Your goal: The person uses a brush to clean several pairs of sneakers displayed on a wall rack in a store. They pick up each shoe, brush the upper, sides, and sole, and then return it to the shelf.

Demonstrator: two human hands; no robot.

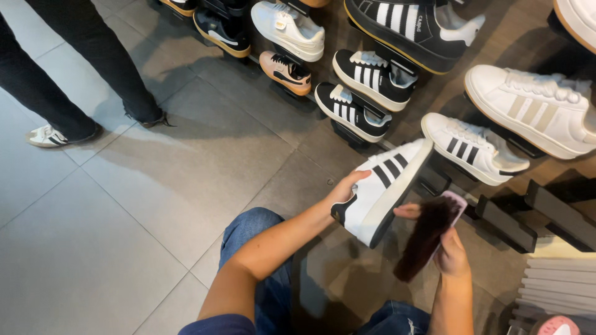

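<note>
My left hand (343, 190) grips a white sneaker with black stripes (385, 186) by its heel, holding it tilted with the sole facing right. My right hand (448, 248) holds a brush with long dark bristles (427, 233) and a pale handle, close to the sneaker's sole. Whether the bristles touch the sole, I cannot tell. Both forearms reach out over my knees in blue jeans (261, 260).
Wall shelves carry several sneakers: a white one with black stripes (475, 149), a white one with beige stripes (534, 108), black ones with white stripes (351, 111), a peach one (285, 73). Another person's dark-trousered legs (81, 68) stand at upper left on the grey tile floor (124, 217).
</note>
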